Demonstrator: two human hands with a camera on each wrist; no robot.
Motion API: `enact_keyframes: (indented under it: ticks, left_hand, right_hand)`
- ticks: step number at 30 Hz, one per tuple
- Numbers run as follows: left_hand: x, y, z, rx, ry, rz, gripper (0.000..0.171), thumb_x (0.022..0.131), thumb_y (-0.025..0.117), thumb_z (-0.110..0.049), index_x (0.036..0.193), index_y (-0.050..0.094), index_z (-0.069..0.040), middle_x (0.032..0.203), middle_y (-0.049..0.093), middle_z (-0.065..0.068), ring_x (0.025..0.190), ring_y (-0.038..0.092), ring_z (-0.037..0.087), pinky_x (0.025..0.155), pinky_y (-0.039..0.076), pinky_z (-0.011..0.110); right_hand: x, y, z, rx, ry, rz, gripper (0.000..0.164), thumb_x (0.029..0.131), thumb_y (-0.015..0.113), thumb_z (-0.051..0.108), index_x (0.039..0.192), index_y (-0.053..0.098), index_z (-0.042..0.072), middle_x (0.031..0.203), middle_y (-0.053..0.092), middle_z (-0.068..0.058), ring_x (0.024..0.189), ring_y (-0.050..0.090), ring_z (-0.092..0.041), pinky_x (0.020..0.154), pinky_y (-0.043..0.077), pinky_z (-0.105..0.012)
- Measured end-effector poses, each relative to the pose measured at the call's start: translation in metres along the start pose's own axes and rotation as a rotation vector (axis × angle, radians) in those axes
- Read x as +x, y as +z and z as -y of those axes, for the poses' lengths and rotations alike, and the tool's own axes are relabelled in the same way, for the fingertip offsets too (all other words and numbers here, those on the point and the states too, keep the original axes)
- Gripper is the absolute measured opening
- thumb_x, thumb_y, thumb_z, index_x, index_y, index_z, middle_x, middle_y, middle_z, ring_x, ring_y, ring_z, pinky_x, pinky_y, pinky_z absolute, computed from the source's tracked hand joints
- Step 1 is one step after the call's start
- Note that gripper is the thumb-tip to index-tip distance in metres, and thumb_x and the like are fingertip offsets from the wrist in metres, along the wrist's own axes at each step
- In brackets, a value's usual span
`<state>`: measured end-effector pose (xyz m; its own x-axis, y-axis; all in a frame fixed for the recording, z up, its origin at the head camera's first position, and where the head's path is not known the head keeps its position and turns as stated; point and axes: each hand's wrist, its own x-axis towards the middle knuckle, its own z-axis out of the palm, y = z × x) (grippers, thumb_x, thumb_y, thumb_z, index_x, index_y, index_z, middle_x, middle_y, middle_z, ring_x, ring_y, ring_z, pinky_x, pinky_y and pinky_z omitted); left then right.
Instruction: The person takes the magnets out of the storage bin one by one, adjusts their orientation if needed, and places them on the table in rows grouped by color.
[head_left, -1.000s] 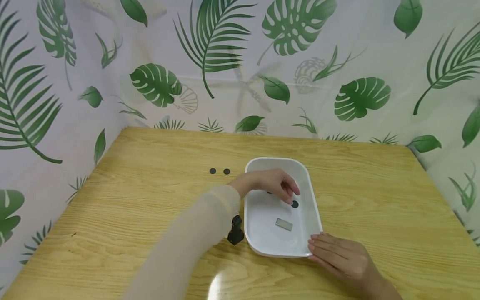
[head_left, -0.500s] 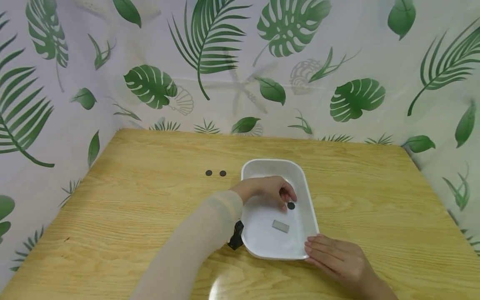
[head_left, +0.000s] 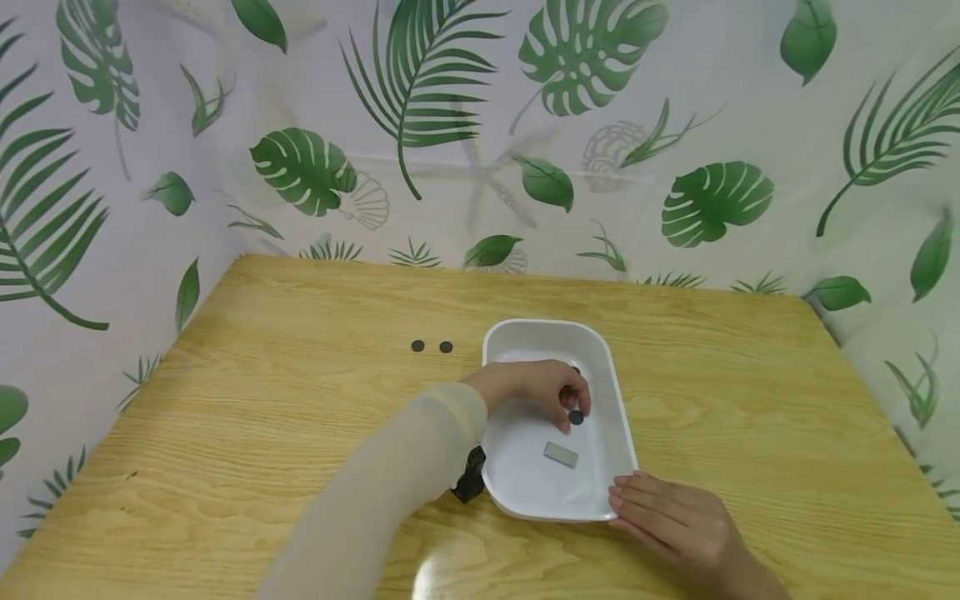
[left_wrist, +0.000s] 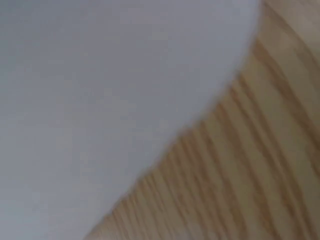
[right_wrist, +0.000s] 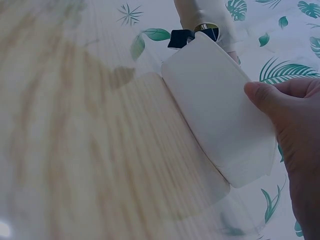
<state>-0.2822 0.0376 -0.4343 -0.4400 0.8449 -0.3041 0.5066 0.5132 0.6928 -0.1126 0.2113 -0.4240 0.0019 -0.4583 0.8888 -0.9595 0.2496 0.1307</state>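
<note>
My left hand (head_left: 543, 385) reaches into a white plastic basin (head_left: 626, 429), pinching a small black disc (head_left: 576, 417) between thumb and fingers. Just behind its knuckles, part of another black disc (head_left: 576, 369) shows. A flat silver-grey rectangular block (head_left: 561, 454) lies on the basin floor in front of the hand. At the near right corner my right hand (head_left: 678, 521) holds the rim; the right wrist view shows its thumb (right_wrist: 260, 95) against the outer wall. Only the basin's blurred outer wall (left_wrist: 110, 100) and wood grain fill the left wrist view, hiding the left hand there.
Two black discs (head_left: 432, 346) lie side by side on the wooden table (head_left: 300, 375), left of the basin. A black wrist device (head_left: 469, 477) hangs under the left sleeve beside the basin's wall. A leaf-patterned cloth (head_left: 450, 167) stands behind the table.
My left hand has moved slightly nearer within the basin, and the disc at its fingertips has shifted with it towards the block. The right hand stays at the corner.
</note>
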Motion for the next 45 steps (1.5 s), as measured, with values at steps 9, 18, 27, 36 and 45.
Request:
enact_keyframes:
  ticks: [9, 18, 27, 36, 45]
  left_hand:
    - [0.0, 0.001, -0.002, 0.105, 0.014, -0.025, 0.023, 0.076, 0.079, -0.02, 0.093, 0.066, -0.012, 0.088, 0.059, -0.004, 0.082, 0.051, 0.004, 0.073, 0.041, 0.012]
    - [-0.003, 0.002, -0.004, 0.167, 0.0, -0.037, 0.021, 0.079, 0.077, -0.023, 0.093, 0.065, -0.011, 0.088, 0.06, -0.005, 0.081, 0.053, 0.004, 0.072, 0.042, 0.012]
    - [-0.006, -0.001, -0.009, 0.298, 0.002, 0.02, 0.021, 0.086, 0.07, -0.03, 0.094, 0.064, -0.012, 0.087, 0.061, -0.005, 0.078, 0.053, 0.004, 0.07, 0.042, 0.013]
    - [-0.024, -0.025, -0.002, 0.378, 0.038, -0.026, 0.021, 0.089, 0.067, -0.031, 0.094, 0.065, -0.01, 0.084, 0.061, -0.004, 0.075, 0.05, 0.005, 0.07, 0.041, 0.014]
    - [-0.052, -0.046, 0.0, 0.334, 0.05, -0.101, 0.018, 0.088, 0.068, -0.026, 0.092, 0.064, -0.009, 0.086, 0.063, -0.003, 0.076, 0.053, 0.006, 0.07, 0.044, 0.015]
  right_hand:
    - [-0.003, 0.0, -0.001, 0.0, -0.002, 0.003, 0.017, 0.088, 0.067, 0.013, 0.084, 0.075, -0.002, 0.08, 0.071, -0.017, 0.071, 0.07, -0.024, 0.071, 0.055, -0.03]
    - [-0.005, 0.0, -0.001, 0.003, 0.0, 0.011, 0.017, 0.088, 0.067, 0.013, 0.084, 0.075, -0.002, 0.08, 0.072, -0.017, 0.07, 0.07, -0.024, 0.068, 0.055, -0.029]
    - [-0.003, 0.001, -0.001, 0.004, -0.006, 0.008, 0.017, 0.088, 0.066, 0.012, 0.084, 0.075, -0.002, 0.079, 0.071, -0.017, 0.07, 0.07, -0.024, 0.068, 0.055, -0.029]
    - [-0.003, 0.0, 0.0, -0.001, -0.004, 0.012, 0.017, 0.089, 0.066, 0.012, 0.085, 0.075, -0.002, 0.08, 0.071, -0.017, 0.072, 0.07, -0.024, 0.07, 0.055, -0.03]
    - [-0.002, 0.001, -0.001, -0.004, -0.007, 0.002, 0.017, 0.088, 0.067, 0.013, 0.084, 0.075, -0.001, 0.079, 0.072, -0.016, 0.072, 0.07, -0.023, 0.07, 0.055, -0.029]
